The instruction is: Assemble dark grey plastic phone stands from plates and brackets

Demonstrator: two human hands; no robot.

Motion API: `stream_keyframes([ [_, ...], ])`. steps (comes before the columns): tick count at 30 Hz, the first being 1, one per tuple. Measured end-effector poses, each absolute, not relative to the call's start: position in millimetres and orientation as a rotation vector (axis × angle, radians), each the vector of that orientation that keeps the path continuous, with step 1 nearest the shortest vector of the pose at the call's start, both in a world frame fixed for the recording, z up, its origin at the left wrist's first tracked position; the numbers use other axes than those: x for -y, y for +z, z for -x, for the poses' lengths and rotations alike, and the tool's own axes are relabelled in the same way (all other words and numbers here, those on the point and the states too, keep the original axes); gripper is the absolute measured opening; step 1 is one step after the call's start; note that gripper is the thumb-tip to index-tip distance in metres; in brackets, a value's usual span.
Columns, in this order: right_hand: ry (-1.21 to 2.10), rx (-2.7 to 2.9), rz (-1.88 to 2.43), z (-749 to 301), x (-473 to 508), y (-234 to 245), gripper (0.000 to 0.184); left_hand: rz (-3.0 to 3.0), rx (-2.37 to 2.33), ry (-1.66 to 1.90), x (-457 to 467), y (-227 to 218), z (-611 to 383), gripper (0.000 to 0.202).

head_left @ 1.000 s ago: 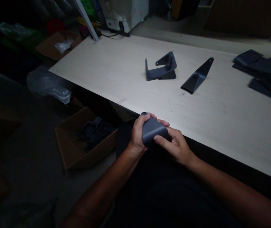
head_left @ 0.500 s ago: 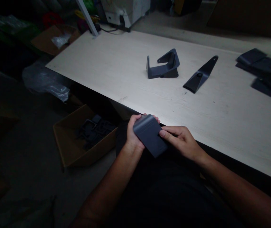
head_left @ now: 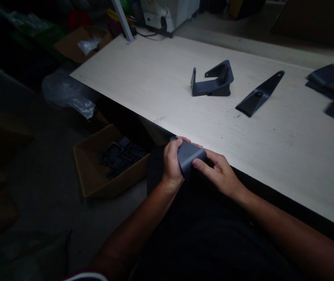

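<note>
Dark grey bracket [head_left: 190, 156], matte, material not clear in this light: you hold it in both hands just off the table's near edge, over your lap, tilted with a small round stud [head_left: 173, 138] at its far end. Your left hand [head_left: 173, 164] wraps its left side, fingers curled over the top and thumb side pressed against it. Your right hand [head_left: 218, 173] comes in from the other side, thumb and fingers pinching the near end. Both grips are closed on the piece, with no spread hand.

Just left of your hands, on the floor, an open cardboard box [head_left: 86, 168] holds a heap of dark square-framed parts [head_left: 120, 158].

On the pale wood-grain table [head_left: 272, 156], a U-shaped dark bracket [head_left: 212, 80] stands upright on its base. Just right of it lies a flat tapered dark piece [head_left: 259, 93] with a hole at its narrow tip. Further right, by the table's far edge, sits a loose stack of dark flat parts [head_left: 331, 88], running out of view.

As things lie, those pieces stand apart, none touching another, and the box still holds its heap.

Further left, a clear plastic bag [head_left: 67, 99] lies beside the table. Beyond the far corner stand a white post [head_left: 122, 19] and a white machine [head_left: 167, 11]. No brand, label or writing can be read anywhere.
</note>
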State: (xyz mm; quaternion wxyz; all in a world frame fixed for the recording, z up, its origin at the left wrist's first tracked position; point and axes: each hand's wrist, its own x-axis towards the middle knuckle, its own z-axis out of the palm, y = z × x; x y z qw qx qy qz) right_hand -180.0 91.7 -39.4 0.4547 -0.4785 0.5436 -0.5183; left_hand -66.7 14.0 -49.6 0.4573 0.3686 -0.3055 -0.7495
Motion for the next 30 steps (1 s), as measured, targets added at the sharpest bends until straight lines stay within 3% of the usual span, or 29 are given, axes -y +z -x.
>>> stream_keyframes([
  [7, -1.132, -1.308, 1.175, 191, -88, -39, 0.034, -0.920, 0.395, -2.052, 4, -43, 56, 0.021],
  [11, -1.063, -1.306, 0.961, 201, -89, -49, 0.044, -1.026, 0.241, -2.159, 8, -67, 55, 0.026],
  [17, -0.952, -1.370, 0.762, 217, -81, -42, 0.052, -1.197, 0.716, -1.730, 8, -106, 38, 0.026],
  [22, -0.890, -1.395, 0.765, 220, -66, -33, 0.050, -1.006, 1.085, -1.964, 15, -93, 18, 0.048],
  [26, -0.996, -1.552, 1.030, 222, -59, -24, 0.046, -0.910, 1.183, -2.129, 20, -78, 9, 0.042],
  [30, -1.285, -1.932, 1.337, 233, -66, -13, 0.036, -0.919, 0.984, -1.803, 22, -74, 4, 0.038],
])
